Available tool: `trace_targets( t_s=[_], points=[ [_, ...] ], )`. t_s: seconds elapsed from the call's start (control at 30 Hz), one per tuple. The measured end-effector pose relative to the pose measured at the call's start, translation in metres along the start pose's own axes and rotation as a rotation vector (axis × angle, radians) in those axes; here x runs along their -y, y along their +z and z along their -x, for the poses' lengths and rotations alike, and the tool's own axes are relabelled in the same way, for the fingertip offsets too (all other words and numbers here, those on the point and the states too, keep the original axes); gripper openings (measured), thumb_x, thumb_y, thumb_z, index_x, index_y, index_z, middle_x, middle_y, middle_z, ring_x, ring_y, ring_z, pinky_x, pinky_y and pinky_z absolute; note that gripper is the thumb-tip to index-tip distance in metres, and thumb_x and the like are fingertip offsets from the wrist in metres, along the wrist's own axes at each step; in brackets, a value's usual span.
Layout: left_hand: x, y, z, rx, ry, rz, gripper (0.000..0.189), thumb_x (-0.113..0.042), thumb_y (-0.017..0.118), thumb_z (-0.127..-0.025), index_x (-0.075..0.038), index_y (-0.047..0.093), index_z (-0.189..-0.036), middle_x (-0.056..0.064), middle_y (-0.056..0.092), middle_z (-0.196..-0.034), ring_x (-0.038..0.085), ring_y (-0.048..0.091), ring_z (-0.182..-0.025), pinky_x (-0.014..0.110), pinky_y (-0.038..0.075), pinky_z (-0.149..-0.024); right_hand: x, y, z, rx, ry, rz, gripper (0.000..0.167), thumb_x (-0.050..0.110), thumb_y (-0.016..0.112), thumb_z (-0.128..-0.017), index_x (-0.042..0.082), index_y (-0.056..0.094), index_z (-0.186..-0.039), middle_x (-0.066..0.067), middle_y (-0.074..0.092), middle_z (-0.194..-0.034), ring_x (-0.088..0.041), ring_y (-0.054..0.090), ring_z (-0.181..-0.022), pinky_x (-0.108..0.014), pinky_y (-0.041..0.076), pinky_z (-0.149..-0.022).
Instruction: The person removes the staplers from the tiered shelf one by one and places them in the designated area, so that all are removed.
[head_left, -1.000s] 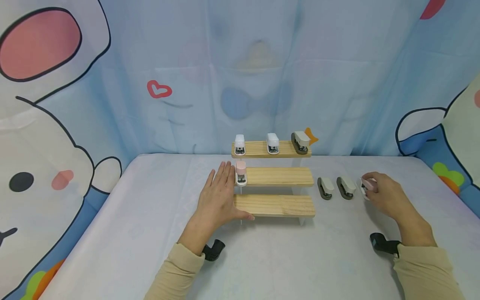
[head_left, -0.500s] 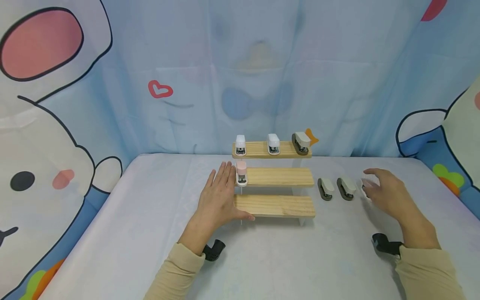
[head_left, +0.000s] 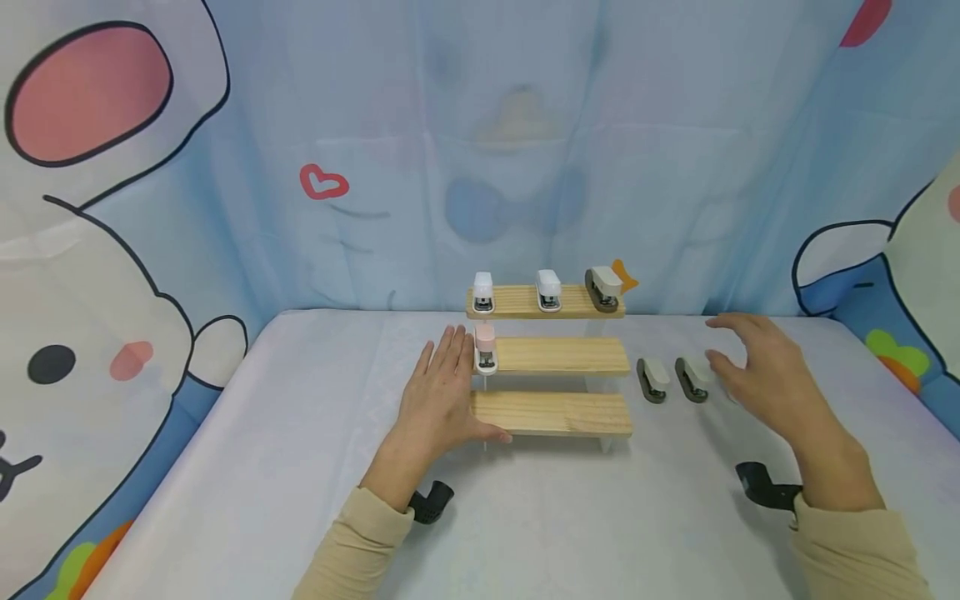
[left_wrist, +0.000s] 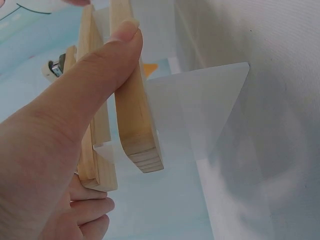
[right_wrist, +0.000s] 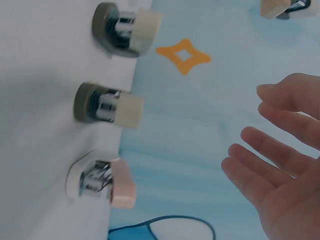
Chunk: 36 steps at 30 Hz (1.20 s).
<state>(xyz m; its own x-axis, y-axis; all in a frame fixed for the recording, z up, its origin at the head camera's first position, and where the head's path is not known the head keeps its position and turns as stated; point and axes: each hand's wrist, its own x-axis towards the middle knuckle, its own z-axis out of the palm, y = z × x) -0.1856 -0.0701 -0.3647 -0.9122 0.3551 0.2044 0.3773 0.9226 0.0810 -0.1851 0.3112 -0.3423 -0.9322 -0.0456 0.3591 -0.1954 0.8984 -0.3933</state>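
My left hand (head_left: 438, 400) lies along the left end of a three-tier wooden display rack (head_left: 558, 412), fingers straight. In the left wrist view its thumb (left_wrist: 95, 75) rests on the lowest board. My right hand (head_left: 768, 387) hovers over the table at the right, fingers apart and holding nothing. Beneath it a pink-and-white stapler (right_wrist: 122, 184) stands on the table, nearly hidden in the head view. Two grey staplers (head_left: 692, 380) stand to its left. On the top board are two white staplers (head_left: 548, 290) and a grey one (head_left: 603, 287); a pink stapler (head_left: 485, 350) sits at the middle board's left end.
A white cloth covers the table (head_left: 562, 525). Clear plastic side panels (left_wrist: 195, 100) hold up the rack's boards. Behind the table hangs a blue cartoon-printed curtain (head_left: 390, 100).
My right hand has let go of the pink-and-white stapler, opened its fingers, and risen up and leftward. The left hand keeps its place against the rack.
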Motion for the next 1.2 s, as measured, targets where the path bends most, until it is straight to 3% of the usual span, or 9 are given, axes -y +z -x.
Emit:
trace_targets(
  t_s=[0.33, 0.67, 0.87, 1.03, 1.2],
  points=[
    [-0.001, 0.001, 0.000, -0.003, 0.001, -0.008, 0.143, -0.081, 0.077, -0.055, 0.002, 0.020, -0.156, 0.017, 0.019, -0.165, 0.029, 0.014, -0.155, 0.044, 0.013, -0.128, 0.037, 0.003, 0.003, -0.098, -0.161, -0.021, 0.037, -0.003, 0.066, -0.088, -0.006, 0.058, -0.124, -0.031, 0.051, -0.131, -0.050, 0.048, -0.120, -0.067, 0.045, -0.089],
    [-0.001, 0.000, 0.000, -0.004, 0.001, -0.018, 0.143, -0.081, 0.076, -0.055, 0.002, 0.021, -0.156, 0.017, 0.019, -0.165, 0.028, 0.014, -0.155, 0.045, 0.014, -0.127, 0.067, 0.012, 0.000, -0.122, -0.283, -0.054, 0.036, -0.003, 0.069, -0.087, -0.004, 0.061, -0.122, -0.026, 0.056, -0.128, -0.042, 0.057, -0.110, -0.055, 0.054, -0.074],
    [-0.001, 0.000, 0.000, 0.008, 0.000, -0.018, 0.143, -0.082, 0.076, -0.055, 0.002, 0.018, -0.157, 0.016, 0.016, -0.165, 0.027, 0.011, -0.156, 0.045, 0.013, -0.128, 0.084, 0.017, 0.000, -0.114, -0.331, -0.083, 0.036, -0.003, 0.069, -0.087, -0.002, 0.062, -0.122, -0.023, 0.057, -0.127, -0.042, 0.057, -0.112, -0.056, 0.052, -0.080],
    [-0.001, 0.000, 0.000, 0.010, 0.000, -0.024, 0.143, -0.082, 0.075, -0.055, 0.001, 0.018, -0.157, 0.016, 0.016, -0.165, 0.027, 0.010, -0.156, 0.045, 0.013, -0.128, 0.097, 0.026, -0.001, -0.120, -0.397, -0.100, 0.036, -0.004, 0.069, -0.086, 0.000, 0.063, -0.121, -0.018, 0.060, -0.123, -0.034, 0.061, -0.103, -0.046, 0.052, -0.072],
    [-0.001, 0.001, 0.000, 0.004, 0.000, -0.030, 0.143, -0.082, 0.075, -0.055, 0.002, 0.019, -0.157, 0.017, 0.017, -0.165, 0.028, 0.012, -0.155, 0.045, 0.014, -0.128, 0.112, 0.035, -0.003, -0.099, -0.435, -0.147, 0.033, -0.004, 0.069, -0.087, -0.001, 0.063, -0.119, -0.018, 0.061, -0.122, -0.036, 0.061, -0.107, -0.047, 0.055, -0.078]
  ],
)
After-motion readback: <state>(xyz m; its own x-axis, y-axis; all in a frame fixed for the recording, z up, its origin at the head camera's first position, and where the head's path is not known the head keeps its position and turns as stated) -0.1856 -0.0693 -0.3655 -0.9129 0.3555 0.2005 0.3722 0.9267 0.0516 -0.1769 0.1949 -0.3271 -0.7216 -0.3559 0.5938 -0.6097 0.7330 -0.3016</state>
